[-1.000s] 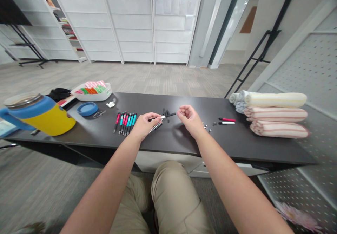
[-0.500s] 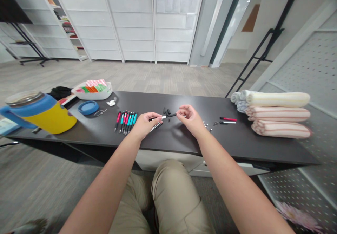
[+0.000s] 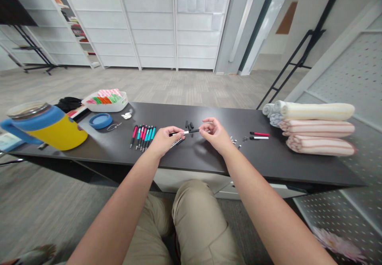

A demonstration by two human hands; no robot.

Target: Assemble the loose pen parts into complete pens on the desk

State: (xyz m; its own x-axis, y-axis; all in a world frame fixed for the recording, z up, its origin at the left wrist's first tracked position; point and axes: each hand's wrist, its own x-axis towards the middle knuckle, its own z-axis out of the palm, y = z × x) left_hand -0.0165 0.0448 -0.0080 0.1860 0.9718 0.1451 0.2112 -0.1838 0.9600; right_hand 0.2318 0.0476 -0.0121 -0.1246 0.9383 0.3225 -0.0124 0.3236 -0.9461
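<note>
A black-and-white pen [image 3: 193, 131] is held level between both hands above the dark tabletop. My left hand [image 3: 162, 141] is closed around its white part, thumb and fingers pinched together. At the black end, the thumb and fingertips of my right hand [image 3: 217, 135] pinch the tip, the other fingers curled loosely. Just behind the pen lie several short black pieces [image 3: 191, 125]. Slim pen parts [image 3: 178, 143] rest beside my left fingers, partly hidden by them. Small metallic bits [image 3: 234, 141] lie to the right of my right hand.
Several red and teal pens [image 3: 143, 137] lie in a row at left. A red barrel [image 3: 259, 133] and a white barrel [image 3: 259, 138] lie at right, near rolled towels [image 3: 319, 127]. Further left are a yellow-blue jug [image 3: 56, 131], a blue lid [image 3: 100, 121] and a white basket [image 3: 112, 106].
</note>
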